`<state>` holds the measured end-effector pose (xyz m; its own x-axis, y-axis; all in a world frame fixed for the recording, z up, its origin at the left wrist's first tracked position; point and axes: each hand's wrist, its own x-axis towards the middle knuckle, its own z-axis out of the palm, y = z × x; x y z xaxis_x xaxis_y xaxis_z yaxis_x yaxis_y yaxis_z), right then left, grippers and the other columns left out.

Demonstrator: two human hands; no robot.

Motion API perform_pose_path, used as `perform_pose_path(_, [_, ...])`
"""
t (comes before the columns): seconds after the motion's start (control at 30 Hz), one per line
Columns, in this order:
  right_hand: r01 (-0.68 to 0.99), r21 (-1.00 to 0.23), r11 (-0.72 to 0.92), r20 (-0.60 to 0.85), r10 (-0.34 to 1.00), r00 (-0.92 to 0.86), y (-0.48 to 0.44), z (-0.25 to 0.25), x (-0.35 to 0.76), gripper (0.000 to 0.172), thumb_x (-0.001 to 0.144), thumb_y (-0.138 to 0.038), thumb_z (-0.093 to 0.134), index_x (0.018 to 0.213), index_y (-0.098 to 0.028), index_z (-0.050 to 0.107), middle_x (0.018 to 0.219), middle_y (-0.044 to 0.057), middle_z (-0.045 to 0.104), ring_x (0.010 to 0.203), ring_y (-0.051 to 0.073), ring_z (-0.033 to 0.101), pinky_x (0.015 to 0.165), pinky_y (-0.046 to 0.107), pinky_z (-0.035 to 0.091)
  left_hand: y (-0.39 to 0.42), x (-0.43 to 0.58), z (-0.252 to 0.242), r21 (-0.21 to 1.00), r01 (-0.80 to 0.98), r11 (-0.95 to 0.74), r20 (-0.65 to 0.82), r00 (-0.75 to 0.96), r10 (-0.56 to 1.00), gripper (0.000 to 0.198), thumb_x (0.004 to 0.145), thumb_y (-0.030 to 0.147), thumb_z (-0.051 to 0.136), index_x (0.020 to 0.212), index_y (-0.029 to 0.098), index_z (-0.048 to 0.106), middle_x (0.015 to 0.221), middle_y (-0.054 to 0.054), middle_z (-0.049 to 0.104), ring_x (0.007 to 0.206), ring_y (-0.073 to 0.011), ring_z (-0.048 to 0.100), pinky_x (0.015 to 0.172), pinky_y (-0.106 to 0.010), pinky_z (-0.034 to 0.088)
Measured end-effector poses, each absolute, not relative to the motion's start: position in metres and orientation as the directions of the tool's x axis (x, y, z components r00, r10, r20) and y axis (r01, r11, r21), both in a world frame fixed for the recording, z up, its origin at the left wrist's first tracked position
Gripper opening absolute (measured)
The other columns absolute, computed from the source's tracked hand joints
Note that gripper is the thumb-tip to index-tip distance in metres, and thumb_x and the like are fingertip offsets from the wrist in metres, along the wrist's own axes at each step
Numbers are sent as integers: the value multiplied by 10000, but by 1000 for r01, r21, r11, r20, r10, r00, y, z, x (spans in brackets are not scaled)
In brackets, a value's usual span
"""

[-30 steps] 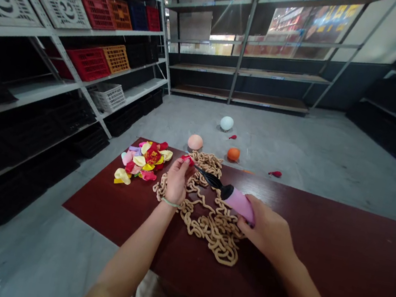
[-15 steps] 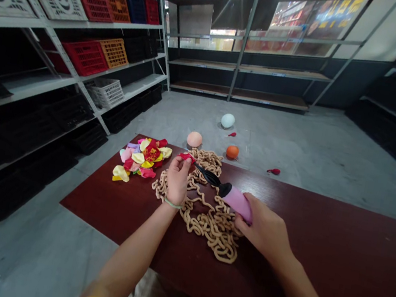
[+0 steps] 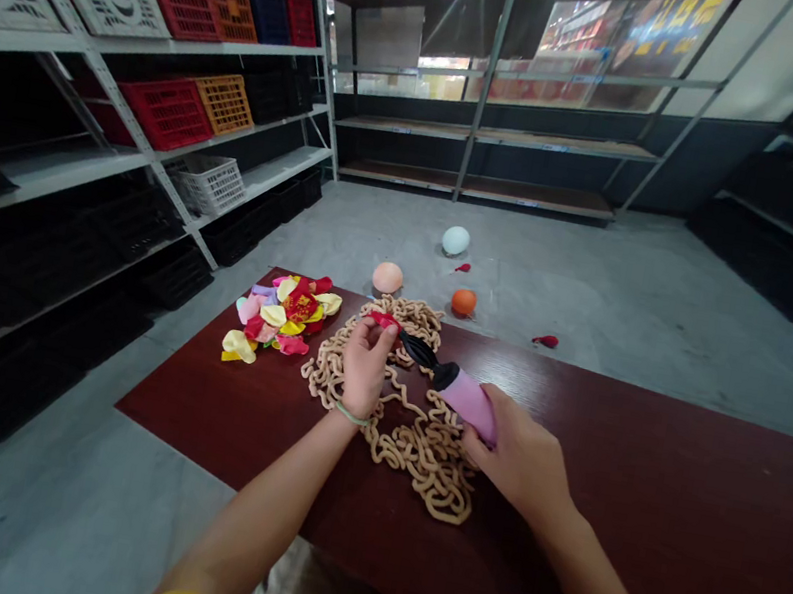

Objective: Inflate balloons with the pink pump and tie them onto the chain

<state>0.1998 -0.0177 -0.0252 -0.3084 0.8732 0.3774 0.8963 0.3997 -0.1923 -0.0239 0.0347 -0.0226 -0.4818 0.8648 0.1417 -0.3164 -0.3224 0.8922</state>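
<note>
A red balloon (image 3: 385, 319), limp and uninflated, is pinched in my left hand (image 3: 365, 365). My right hand (image 3: 523, 450) is wrapped round the pink barrel of a balloon pump (image 3: 468, 402). The pump's black nozzle end points left and meets the balloon's neck; how far it reaches inside I cannot tell. Below both hands, a tangled heap of beige rope-like cord (image 3: 426, 459) spreads over the dark red table (image 3: 196, 405). To the left of my left hand lies a pile of flat balloons (image 3: 287, 314) in red, yellow, cream, pink and purple.
Beyond the table, a pale blue balloon (image 3: 456, 240), a peach balloon (image 3: 388, 277) and an orange balloon (image 3: 464, 301) rest on the floor, with limp red balloons (image 3: 545, 340) nearby. Shelving with plastic crates (image 3: 169, 112) stands at the left; another rack (image 3: 559, 145) is at the back.
My left hand has shifted slightly right with the red balloon, closer to the pump. The balloon now sits further along the nozzle, while the right hand keeps its grip.
</note>
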Motion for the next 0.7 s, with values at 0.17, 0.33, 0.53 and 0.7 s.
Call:
perform_pose_path(0.17, [870, -218, 443, 369, 862, -347, -19, -22, 197, 426, 839, -350, 544, 1236, -201, 503, 960, 67, 710, 817, 239, 684, 680, 317, 464, 30, -19, -17, 825, -510, -242, 64, -342, 938, 228, 806, 363, 725, 948, 185, 720, 1020, -47, 694, 955, -165, 625, 860, -260, 470])
perform_pose_path(0.33, [836, -255, 486, 374, 847, -378, -21, -24, 193, 479, 863, -345, 525, 1316, -202, 465, 1063, 86, 698, 887, 249, 682, 738, 346, 500, 22, -11, -7, 733, -653, -191, 41, -238, 970, 307, 843, 509, 647, 868, 203, 636, 929, -40, 659, 932, -179, 624, 871, -301, 480])
perform_pose_path(0.53, [799, -236, 553, 362, 813, -456, -21, -27, 187, 550, 940, -411, 479, 1444, -216, 375, 1216, 106, 643, 1037, 259, 634, 836, 383, 505, 15, -3, -1, 679, -691, -246, 62, -281, 958, 368, 872, 572, 580, 804, 221, 488, 775, -21, 572, 804, -173, 613, 821, -329, 505])
perform_pose_path(0.7, [817, -148, 557, 333, 806, -489, -19, -26, 187, 576, 958, -476, 461, 1475, -238, 375, 1057, 79, 671, 907, 244, 640, 760, 354, 484, 29, -8, 2, 627, -701, -341, -39, -465, 885, 329, 898, 507, 551, 793, 221, 430, 641, 51, 416, 550, -92, 470, 604, -254, 462])
